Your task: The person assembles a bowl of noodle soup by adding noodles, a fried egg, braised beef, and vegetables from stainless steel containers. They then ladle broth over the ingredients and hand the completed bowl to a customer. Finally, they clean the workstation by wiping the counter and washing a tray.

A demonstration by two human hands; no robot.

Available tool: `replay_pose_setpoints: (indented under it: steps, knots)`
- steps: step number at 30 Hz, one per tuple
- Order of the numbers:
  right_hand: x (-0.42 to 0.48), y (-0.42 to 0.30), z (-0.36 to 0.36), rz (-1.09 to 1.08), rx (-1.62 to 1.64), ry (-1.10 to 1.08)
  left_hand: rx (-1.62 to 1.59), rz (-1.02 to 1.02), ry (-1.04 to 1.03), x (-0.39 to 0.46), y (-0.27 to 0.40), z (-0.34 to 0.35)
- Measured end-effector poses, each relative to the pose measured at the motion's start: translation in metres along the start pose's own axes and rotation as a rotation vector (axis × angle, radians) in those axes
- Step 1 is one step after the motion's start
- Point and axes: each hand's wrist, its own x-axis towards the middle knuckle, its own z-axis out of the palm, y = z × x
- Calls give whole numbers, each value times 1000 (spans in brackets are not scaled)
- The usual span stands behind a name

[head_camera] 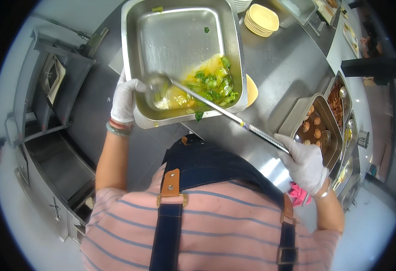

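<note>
My gloved left hand (125,100) grips the left side of a deep stainless steel pan (181,37). Chopped leafy greens (214,83) lie in yellowish liquid along the pan's near and right side, with a few scraps higher up. In my gloved right hand (302,164) is the long metal handle of a ladle (214,106). The ladle's blurred bowl is inside the pan, at its near left, close to my left fingers. One piece of green hangs at the pan's near rim. A yellow dish (251,90) shows partly from behind the pan's right side.
A stack of yellow dishes (261,20) stands beyond the pan on the steel counter (286,61). At right, a deep container (294,117) holds round brown items in dark liquid, beside trays of food (336,101). A pink cloth (298,194) lies below my right hand. Shelving stands at left.
</note>
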Motion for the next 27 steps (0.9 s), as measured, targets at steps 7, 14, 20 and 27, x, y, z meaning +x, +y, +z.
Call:
replay_pose_setpoints:
  steps: [7, 14, 20, 27]
  knots:
    - [-39, 22, -22, -36, -382, 283, -68, -57, -2, -7, 13, -2]
    - [-21, 30, -48, 84, -1050, 272, 28, -46, 10, -15, 31, 24]
    - [-44, 39, -50, -8, -849, 178, 74, -17, 23, -15, 28, 24]
    - [-67, 49, -29, -21, -666, 123, 91, -7, 29, -6, 28, 28]
